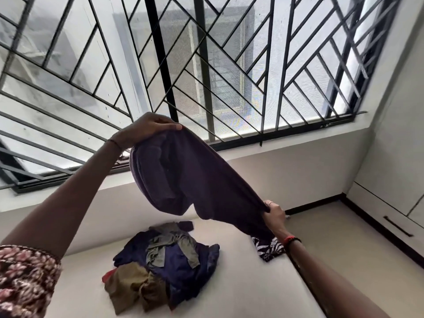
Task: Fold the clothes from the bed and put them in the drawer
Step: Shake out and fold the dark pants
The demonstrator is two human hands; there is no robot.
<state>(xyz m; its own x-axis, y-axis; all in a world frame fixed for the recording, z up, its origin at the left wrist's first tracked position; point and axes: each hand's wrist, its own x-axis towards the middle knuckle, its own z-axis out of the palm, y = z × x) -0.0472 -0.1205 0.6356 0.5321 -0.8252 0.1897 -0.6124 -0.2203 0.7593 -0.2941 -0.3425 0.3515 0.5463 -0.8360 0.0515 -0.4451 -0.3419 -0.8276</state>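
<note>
The garment [183,171] is held aloft, pinched by the left hand [146,127] and gripped by the right hand [274,213]; judged soft and light, it is best taken at corners.

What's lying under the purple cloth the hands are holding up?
Below the purple cloth, a pile of clothes lies on the bed. A black-and-white patterned cloth peeks out; its rest is hidden by the purple cloth.

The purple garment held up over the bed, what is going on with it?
A person holds the purple garment in the air, stretched between both hands: the left hand grips one end high, the right hand grips the other end lower. It is not folded yet. A pile of loose clothes lies on the bed below.
</note>
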